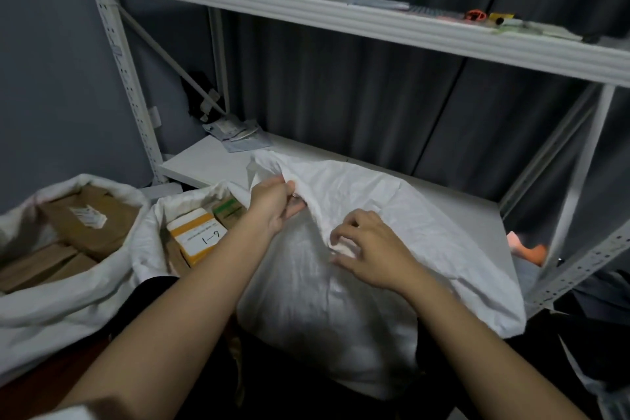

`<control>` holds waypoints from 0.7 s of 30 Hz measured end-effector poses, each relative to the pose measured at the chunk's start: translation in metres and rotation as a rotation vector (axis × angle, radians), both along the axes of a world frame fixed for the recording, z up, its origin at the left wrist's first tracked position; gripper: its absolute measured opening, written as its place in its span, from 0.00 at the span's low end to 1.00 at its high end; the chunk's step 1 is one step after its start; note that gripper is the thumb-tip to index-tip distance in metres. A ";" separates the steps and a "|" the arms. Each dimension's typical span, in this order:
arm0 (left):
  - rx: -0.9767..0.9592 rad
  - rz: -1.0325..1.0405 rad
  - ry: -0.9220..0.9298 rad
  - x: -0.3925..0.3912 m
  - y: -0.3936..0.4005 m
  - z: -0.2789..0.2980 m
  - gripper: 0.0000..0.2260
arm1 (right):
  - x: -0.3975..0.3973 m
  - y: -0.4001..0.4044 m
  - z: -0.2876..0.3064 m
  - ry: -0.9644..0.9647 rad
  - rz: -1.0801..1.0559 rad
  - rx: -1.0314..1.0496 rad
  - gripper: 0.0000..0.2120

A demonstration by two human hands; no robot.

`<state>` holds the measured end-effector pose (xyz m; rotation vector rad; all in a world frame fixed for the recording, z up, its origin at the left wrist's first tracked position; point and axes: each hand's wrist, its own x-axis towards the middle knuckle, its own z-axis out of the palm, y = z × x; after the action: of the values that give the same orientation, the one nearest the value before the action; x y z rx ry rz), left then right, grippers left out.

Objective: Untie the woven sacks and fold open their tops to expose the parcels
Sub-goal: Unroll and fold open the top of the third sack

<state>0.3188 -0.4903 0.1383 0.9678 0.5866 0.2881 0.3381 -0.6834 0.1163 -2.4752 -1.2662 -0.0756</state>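
Note:
A white woven sack (341, 310) stands in front of me, its loose top draped back over the lower shelf. My left hand (274, 203) grips a fold of that top near its upper left edge. My right hand (366, 247) pinches a bunched part of the sack's cloth lower down, at the middle. The sack's contents are hidden. Left of it stand two sacks with tops folded open: one (150, 242) shows a white-and-orange box (199, 239) marked "1-9", the far-left one (44, 303) shows brown cardboard parcels (88, 218).
A white metal rack surrounds the sacks: a lower shelf (453, 204) with crumpled packets (235, 135) at its back left, and an upper shelf (306, 10) with a paper wad and small tools. A rack upright (576, 201) stands at the right. Dark curtains hang behind.

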 end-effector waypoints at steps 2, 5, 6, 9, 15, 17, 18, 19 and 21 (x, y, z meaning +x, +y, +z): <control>0.022 -0.044 0.005 -0.007 -0.003 -0.004 0.11 | 0.003 0.006 0.011 0.303 -0.056 0.131 0.12; 0.017 -0.060 -0.004 -0.014 -0.002 -0.009 0.10 | 0.004 0.035 0.006 0.501 -0.226 0.435 0.15; 0.027 -0.060 0.003 -0.016 0.000 -0.011 0.10 | 0.002 0.046 -0.002 0.527 -0.268 0.488 0.13; 0.219 -0.088 0.119 -0.020 0.008 -0.018 0.06 | -0.011 0.068 -0.025 0.330 -0.269 0.486 0.08; 0.178 0.096 0.136 -0.022 0.023 -0.034 0.20 | -0.013 0.073 -0.040 0.052 0.022 0.249 0.05; 0.109 0.054 0.062 -0.027 0.023 -0.036 0.16 | -0.015 0.074 -0.030 0.328 -0.129 0.454 0.10; 0.100 0.019 0.055 -0.029 0.020 -0.036 0.13 | -0.015 0.078 -0.026 0.445 -0.211 0.560 0.13; 0.109 -0.013 0.070 -0.033 0.016 -0.035 0.10 | -0.015 0.084 -0.024 0.533 -0.281 0.611 0.14; 0.193 -0.046 0.131 -0.039 0.017 -0.035 0.06 | -0.015 0.096 -0.026 0.595 -0.360 0.608 0.13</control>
<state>0.2795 -0.4730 0.1030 1.1910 0.6638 0.2444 0.3228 -0.5875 0.0907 -1.9403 -0.4506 0.1535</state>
